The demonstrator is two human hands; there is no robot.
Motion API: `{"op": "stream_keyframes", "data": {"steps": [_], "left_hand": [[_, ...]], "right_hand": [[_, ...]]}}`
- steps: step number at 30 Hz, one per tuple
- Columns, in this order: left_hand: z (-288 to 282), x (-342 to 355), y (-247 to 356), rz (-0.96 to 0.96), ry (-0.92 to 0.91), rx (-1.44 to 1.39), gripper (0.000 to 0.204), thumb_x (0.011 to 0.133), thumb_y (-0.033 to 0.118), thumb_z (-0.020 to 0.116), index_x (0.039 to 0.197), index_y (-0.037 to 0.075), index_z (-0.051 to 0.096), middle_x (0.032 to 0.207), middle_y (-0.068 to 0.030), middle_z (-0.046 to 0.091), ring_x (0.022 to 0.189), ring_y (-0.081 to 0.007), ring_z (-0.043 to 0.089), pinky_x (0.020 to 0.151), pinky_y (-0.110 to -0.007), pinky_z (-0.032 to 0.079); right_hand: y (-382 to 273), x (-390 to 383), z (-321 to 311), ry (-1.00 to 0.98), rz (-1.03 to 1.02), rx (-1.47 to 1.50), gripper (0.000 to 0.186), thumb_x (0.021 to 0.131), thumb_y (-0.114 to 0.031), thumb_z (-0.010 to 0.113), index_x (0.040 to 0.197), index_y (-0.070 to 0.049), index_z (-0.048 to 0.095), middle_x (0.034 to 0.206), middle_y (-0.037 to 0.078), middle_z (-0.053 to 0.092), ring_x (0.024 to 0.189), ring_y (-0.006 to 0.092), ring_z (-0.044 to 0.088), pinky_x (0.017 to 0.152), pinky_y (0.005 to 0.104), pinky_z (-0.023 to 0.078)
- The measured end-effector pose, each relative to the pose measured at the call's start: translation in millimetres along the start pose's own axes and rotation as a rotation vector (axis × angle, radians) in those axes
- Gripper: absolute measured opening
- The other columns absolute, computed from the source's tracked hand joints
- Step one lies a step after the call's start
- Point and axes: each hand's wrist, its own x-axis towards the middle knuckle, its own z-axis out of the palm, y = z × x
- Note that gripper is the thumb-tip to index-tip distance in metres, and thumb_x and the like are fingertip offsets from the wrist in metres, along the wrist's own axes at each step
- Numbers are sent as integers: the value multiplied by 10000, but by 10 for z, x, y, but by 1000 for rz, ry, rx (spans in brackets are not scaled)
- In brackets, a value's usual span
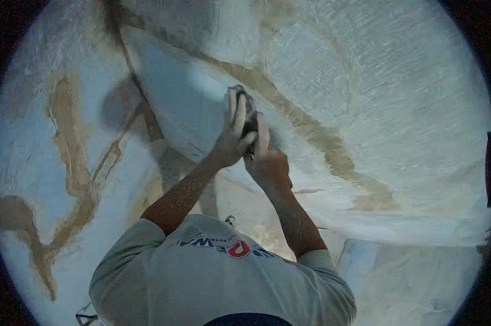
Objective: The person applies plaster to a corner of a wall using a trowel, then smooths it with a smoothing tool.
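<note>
Both my hands are on a dark oblong pad [249, 117], perhaps a sanding block, pressed to a pale blue-grey plastered surface [185, 92]. My left hand [232, 136] lies along its left side with fingers pointing up the surface, gripping it. My right hand [264, 163] holds its lower right part, one finger reaching up beside it. A brown filler-like seam [289, 106] runs diagonally just above and right of the pad. The pad is partly hidden by my fingers.
Uneven brown patches [74, 146] mark the pale surface on the left. A dark crack-like corner line [134, 79] runs down toward the middle. A bent edge [414, 233] crosses the lower right, with a lighter dusty area below. My shirted body fills the lower middle.
</note>
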Motion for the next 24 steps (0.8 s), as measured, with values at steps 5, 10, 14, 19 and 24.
{"op": "stream_keyframes", "data": {"steps": [5,10,14,19,24], "left_hand": [[-804,109,-481,-75,95,119,866,1014,312,469,1606,-59,-42,1644,-374,-114,1546,-499,-113,1249,-541,9],[-862,64,-507,-27,71,5,844,1025,291,479,1608,-60,-20,1649,-366,-101,1545,-499,-120,1252,-525,29],[-284,-1,-160,25,27,56,880,982,220,544,1605,-67,-8,1635,-384,-124,1539,-518,-108,1254,-520,59],[536,-117,401,-20,-8,-36,937,946,217,604,1606,-62,0,1632,-379,-154,1525,-543,-124,1247,-570,58],[805,-202,631,-57,-162,9,914,953,159,569,1613,-52,-26,1639,-364,-164,1534,-522,-135,1247,-557,8]], "right_hand": [[-372,681,558,-126,-51,-87,419,918,-241,627,1252,-2,542,743,195,674,665,405,706,588,539,573],[-391,647,576,-152,-95,-37,526,912,-252,629,1361,-22,480,785,214,687,676,424,702,607,560,572],[-181,201,160,-59,-3,42,839,915,-230,683,1594,-66,218,623,180,648,567,393,669,514,512,523],[303,-519,-235,8,162,-33,946,837,-177,748,1601,-69,200,702,191,684,630,404,689,535,482,529],[498,-836,-393,44,160,-111,921,822,-148,739,1576,-5,231,693,173,685,618,383,691,538,455,538]]}}
